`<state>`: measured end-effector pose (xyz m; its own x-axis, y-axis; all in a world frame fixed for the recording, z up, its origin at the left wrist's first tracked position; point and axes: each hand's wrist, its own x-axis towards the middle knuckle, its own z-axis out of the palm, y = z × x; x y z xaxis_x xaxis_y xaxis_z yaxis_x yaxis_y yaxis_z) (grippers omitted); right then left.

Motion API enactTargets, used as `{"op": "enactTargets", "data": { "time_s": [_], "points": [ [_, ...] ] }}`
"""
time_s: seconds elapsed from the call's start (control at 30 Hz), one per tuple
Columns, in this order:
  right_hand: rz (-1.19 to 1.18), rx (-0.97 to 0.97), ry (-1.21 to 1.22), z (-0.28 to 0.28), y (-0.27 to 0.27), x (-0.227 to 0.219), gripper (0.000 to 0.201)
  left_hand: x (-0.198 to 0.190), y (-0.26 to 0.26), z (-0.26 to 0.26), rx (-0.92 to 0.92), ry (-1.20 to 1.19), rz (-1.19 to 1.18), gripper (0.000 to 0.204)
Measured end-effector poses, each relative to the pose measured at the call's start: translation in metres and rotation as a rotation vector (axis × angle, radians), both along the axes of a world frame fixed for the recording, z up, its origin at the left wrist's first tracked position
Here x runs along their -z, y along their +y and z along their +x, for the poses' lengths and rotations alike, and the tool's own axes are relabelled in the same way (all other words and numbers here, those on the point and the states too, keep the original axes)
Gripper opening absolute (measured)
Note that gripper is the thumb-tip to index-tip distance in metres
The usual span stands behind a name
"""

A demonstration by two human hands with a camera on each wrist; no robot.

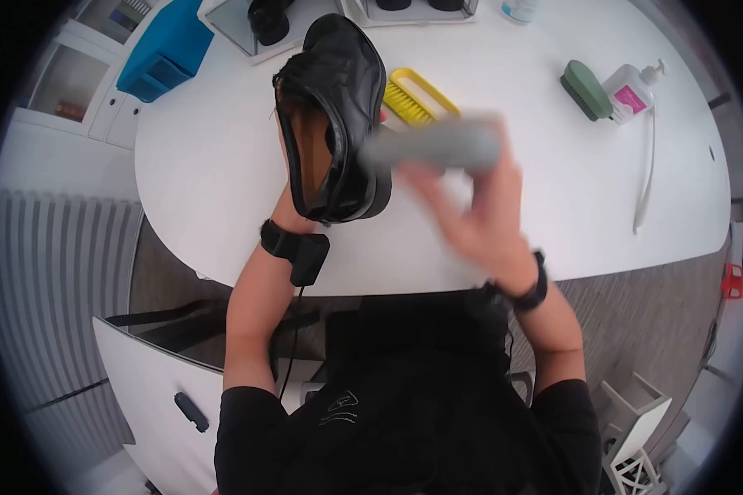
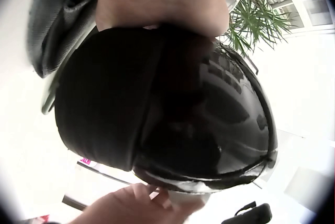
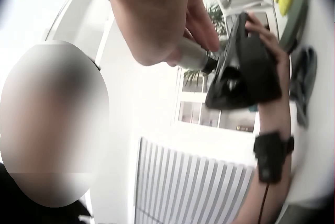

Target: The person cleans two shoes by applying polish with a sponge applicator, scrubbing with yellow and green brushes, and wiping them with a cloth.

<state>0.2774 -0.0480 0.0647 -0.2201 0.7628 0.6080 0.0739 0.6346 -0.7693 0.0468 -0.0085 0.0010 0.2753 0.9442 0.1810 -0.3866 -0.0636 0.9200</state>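
Note:
A glossy black shoe (image 1: 343, 91), its tan inside facing up, lies over the left hand in the head view. In the right wrist view the fingers of the left hand (image 3: 272, 43) curl around the shoe (image 3: 246, 72). The right hand (image 1: 491, 214) grips a grey, motion-blurred object (image 1: 446, 147) at the shoe's side; its dark end (image 3: 210, 65) is close to or against the shoe, contact unclear. The shoe (image 2: 209, 124) fills much of the left wrist view, with the right hand (image 2: 133, 205) below it.
A yellow brush (image 1: 413, 99) lies beyond the hands on the white table (image 1: 553, 198). At the right are a green brush (image 1: 586, 89), a pump bottle (image 1: 631, 92) and a white strip (image 1: 648, 173). A blue container (image 1: 169, 49) stands at the back left, near boxes holding dark shoes.

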Motion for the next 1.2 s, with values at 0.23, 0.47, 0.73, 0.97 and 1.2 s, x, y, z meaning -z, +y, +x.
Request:
{"op": "enactTargets", "data": {
  "time_s": [0.23,0.47,0.73,0.97,1.2],
  "points": [
    [-0.147,0.05,0.175,-0.011,0.038,0.032,0.043,0.012,-0.013,-0.007,0.015,-0.22,-0.197,0.053],
    [-0.019,-0.369,-0.01,-0.019,-0.052,0.026,0.046,-0.003,0.016,-0.005,0.015,0.0,-0.057,0.06],
    [-0.338,0.025,0.401,-0.02,0.01,0.036,0.057,-0.02,0.005,0.014,-0.228,0.408,0.384,0.047],
    [-0.045,-0.369,-0.029,-0.041,-0.07,0.043,0.05,0.007,0.031,-0.003,0.03,-0.335,-0.113,0.076],
    [0.011,-0.243,0.081,-0.019,-0.055,0.024,0.05,-0.023,0.015,0.013,-0.006,-0.575,-0.298,0.086]
  ]
}}
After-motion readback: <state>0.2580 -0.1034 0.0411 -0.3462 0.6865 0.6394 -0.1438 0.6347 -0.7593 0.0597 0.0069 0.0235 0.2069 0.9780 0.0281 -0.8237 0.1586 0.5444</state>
